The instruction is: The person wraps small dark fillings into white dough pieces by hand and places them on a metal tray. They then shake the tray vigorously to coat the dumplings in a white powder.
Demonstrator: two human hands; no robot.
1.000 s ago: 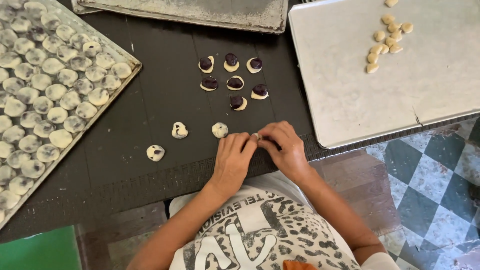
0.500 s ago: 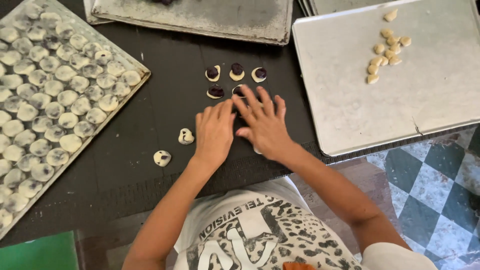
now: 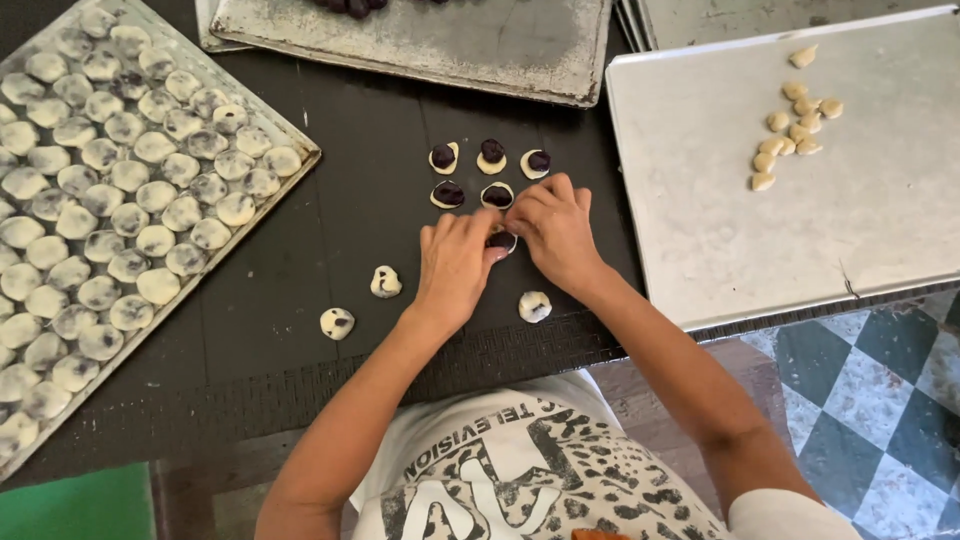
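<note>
Together, left hand [image 3: 455, 262] and right hand [image 3: 553, 228] pinch their grip closed around one dark-filled dough round [image 3: 501, 240].

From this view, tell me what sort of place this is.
Likely a small bakery or pastry kitchen: a metal tray packed with sealed dough balls, dough rounds with dark filling on a black worktop, and both hands, left hand and right hand, pinching one round.

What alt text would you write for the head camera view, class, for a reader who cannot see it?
Both hands, left hand and right hand, pinch a dough round with dark filling on a black table. Five more filled rounds lie just beyond, three closed pieces nearer, and a tray of dough balls at left.
</note>
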